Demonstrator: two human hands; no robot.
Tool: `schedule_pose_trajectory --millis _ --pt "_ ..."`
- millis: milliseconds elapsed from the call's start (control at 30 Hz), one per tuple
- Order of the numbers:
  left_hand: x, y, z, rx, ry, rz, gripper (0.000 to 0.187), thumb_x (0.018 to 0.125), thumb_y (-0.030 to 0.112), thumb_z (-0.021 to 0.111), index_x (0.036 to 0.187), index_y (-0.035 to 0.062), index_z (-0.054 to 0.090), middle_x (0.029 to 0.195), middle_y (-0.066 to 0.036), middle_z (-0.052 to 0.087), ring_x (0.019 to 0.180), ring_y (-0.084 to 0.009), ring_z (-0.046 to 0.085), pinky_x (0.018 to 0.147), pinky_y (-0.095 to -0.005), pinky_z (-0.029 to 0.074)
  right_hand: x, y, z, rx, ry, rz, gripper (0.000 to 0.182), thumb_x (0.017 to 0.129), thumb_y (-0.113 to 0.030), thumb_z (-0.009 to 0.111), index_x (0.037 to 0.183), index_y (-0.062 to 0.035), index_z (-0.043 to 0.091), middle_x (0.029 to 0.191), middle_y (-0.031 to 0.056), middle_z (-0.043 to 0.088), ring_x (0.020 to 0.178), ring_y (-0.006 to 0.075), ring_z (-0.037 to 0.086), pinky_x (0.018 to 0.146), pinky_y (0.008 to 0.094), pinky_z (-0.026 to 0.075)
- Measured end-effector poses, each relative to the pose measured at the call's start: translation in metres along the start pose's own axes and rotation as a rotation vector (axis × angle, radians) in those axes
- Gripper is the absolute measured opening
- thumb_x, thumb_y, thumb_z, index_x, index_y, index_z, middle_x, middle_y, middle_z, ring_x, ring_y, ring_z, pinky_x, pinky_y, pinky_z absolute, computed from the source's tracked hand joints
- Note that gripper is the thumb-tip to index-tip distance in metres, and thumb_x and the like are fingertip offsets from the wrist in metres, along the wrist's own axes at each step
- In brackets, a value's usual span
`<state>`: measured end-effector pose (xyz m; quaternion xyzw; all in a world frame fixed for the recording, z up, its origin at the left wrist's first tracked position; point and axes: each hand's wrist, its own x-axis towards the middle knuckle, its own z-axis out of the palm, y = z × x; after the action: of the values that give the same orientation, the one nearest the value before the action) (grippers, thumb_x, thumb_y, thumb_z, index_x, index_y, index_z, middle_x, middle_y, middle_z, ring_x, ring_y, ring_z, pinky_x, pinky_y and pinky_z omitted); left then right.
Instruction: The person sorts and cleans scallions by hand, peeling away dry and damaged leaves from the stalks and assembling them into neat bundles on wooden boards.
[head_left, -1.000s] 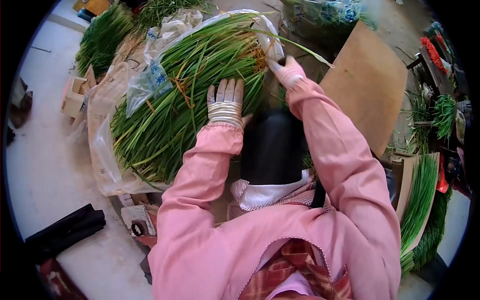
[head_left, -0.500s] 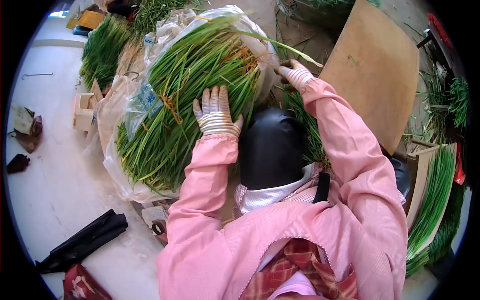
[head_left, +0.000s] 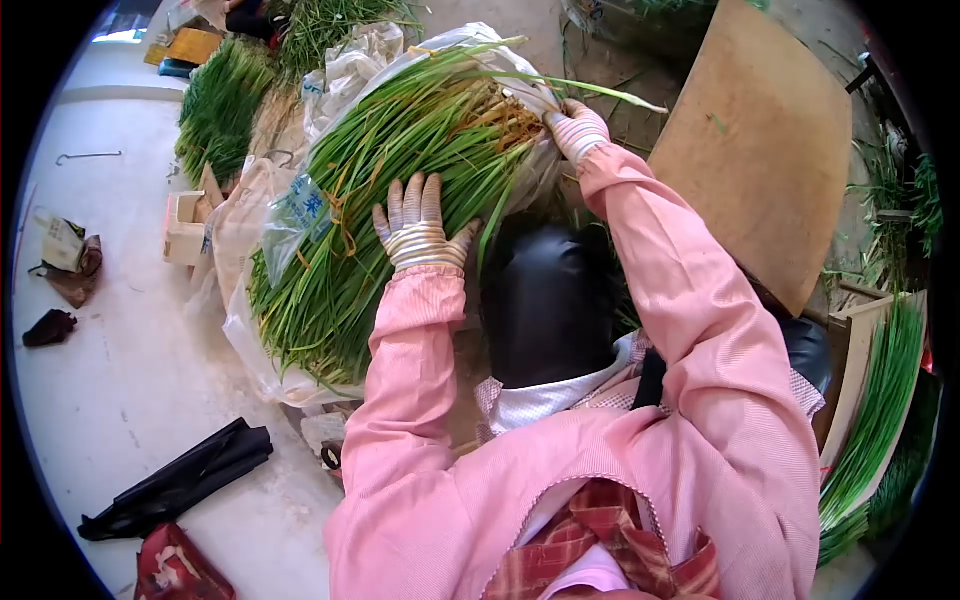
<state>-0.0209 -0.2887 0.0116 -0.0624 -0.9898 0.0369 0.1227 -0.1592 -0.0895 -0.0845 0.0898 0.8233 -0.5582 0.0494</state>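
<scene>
A large pile of long green chives (head_left: 350,260), with some yellowed leaves, lies in a clear plastic bag (head_left: 255,345) with blue print. My left hand (head_left: 415,220), in a striped glove, rests on the chives with fingers stretched out and thumb apart. At the bag's upper right edge, my right hand (head_left: 577,130), gloved too, is closed on the plastic; its fingertips are partly hidden. One long pale-ended stalk (head_left: 610,93) sticks out past that hand to the right.
A brown board (head_left: 760,150) leans at the upper right. Beside my right side, a wooden box (head_left: 850,350) holds bundled chives (head_left: 885,380). More greens (head_left: 225,105) lie at the upper left. On the white surface are a black folded sheet (head_left: 180,480) and a metal hook (head_left: 90,156).
My right hand has moved slightly left and down onto the bag's edge and closed on it. My left hand stays flat on the chives. The whole view has shifted a little.
</scene>
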Motion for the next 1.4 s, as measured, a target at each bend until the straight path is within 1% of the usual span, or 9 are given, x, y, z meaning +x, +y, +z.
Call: schedule_pose_trajectory --millis 167,300,433,500,567,700,900,1067,1400 --pt "0.003 -0.007 0.001 0.009 -0.039 0.034 0.079 0.053 0.050 0.065 0.119 0.0157 0.039 0.125 -0.008 0.034 0.117 -0.0308 0.025 0.095 -0.0516 0.013 -0.008 0.013 0.003 0.928 -0.138 0.360 0.040 0.069 -0.013 0.066 0.105 -0.0029 0.050 0.084 0.0061 0.057 0.069 0.0162 0.053 0.061 0.0293 0.044" --pt "0.002 -0.011 0.004 -0.020 -0.030 0.036 0.078 0.055 0.051 0.063 0.121 0.0162 0.038 0.125 -0.008 0.034 0.118 -0.0319 0.025 0.095 -0.0519 0.012 -0.039 -0.021 -0.024 1.143 -0.211 0.449 0.043 0.070 -0.014 0.067 0.106 -0.0061 0.045 0.072 0.0035 0.055 0.056 0.0137 0.050 0.048 0.0291 0.041" --pt "0.001 -0.011 0.007 0.002 -0.037 0.030 0.074 0.059 0.050 0.061 0.121 0.0170 0.038 0.126 -0.007 0.033 0.119 -0.0312 0.025 0.095 -0.0516 0.013 -0.039 -0.011 -0.044 1.039 -0.474 0.401 0.034 0.069 -0.017 0.067 0.097 -0.0072 0.048 0.057 -0.0050 0.044 0.035 0.0037 0.025 0.034 0.0222 0.020" --pt "0.004 -0.008 0.006 0.001 -0.031 0.025 0.072 0.060 0.048 0.062 0.121 0.0177 0.038 0.127 -0.007 0.033 0.119 -0.0307 0.024 0.095 -0.0514 0.013 -0.034 -0.008 -0.049 0.579 -0.504 0.362 0.035 0.068 -0.017 0.065 0.096 -0.0047 0.049 0.061 -0.0014 0.049 0.041 0.0086 0.038 0.039 0.0244 0.031" --pt "0.005 -0.006 0.005 0.035 -0.071 -0.023 0.068 0.061 0.041 0.064 0.120 0.0197 0.039 0.125 -0.006 0.034 0.118 -0.0298 0.025 0.095 -0.0510 0.014 -0.020 0.000 -0.039 -0.032 -0.395 -0.108 0.043 0.060 -0.019 0.065 0.098 -0.0022 0.054 0.081 0.0109 0.059 0.077 0.0209 0.054 0.071 0.0281 0.042" --pt "0.007 -0.012 0.016 0.031 -0.011 -0.023 0.064 0.061 0.037 0.065 0.118 0.0212 0.041 0.124 -0.004 0.035 0.117 -0.0290 0.027 0.094 -0.0518 0.016 -0.019 0.021 -0.014 -0.382 -0.187 0.033 0.037 0.064 -0.022 0.060 0.098 -0.0062 0.056 0.086 0.0158 0.059 0.080 0.0270 0.056 0.072 0.0311 0.042" --pt "0.007 -0.003 0.004 0.063 -0.081 0.042 0.087 0.051 0.066 0.056 0.121 0.0174 0.037 0.124 -0.012 0.033 0.118 -0.0354 0.023 0.093 -0.0556 0.013 -0.018 0.048 0.028 -0.320 -0.140 0.233 0.028 0.074 -0.018 0.052 0.100 -0.0076 0.054 0.095 0.0145 0.058 0.089 0.0295 0.054 0.078 0.0313 0.040" --pt "0.012 0.022 -0.018 0.239 -0.375 -0.029 0.105 0.043 0.052 0.071 0.129 0.0196 0.020 0.130 -0.018 0.019 0.121 -0.0390 0.013 0.093 -0.0578 0.008 -0.013 0.053 0.017 -0.301 -0.183 0.210 0.030 0.069 -0.016 0.056 0.097 -0.0061 0.055 0.091 0.0157 0.058 0.086 0.0297 0.054 0.076 0.0317 0.041" --pt "0.007 0.035 -0.003 0.334 -0.386 -0.117 0.107 0.049 0.045 0.072 0.131 0.0179 0.009 0.132 -0.020 0.013 0.122 -0.0399 0.011 0.093 -0.0586 0.010 -0.055 0.037 -0.010 -0.159 -0.137 0.130 0.033 0.066 -0.020 0.055 0.094 -0.0040 0.055 0.087 0.0174 0.057 0.082 0.0314 0.053 0.073 0.0327 0.041"
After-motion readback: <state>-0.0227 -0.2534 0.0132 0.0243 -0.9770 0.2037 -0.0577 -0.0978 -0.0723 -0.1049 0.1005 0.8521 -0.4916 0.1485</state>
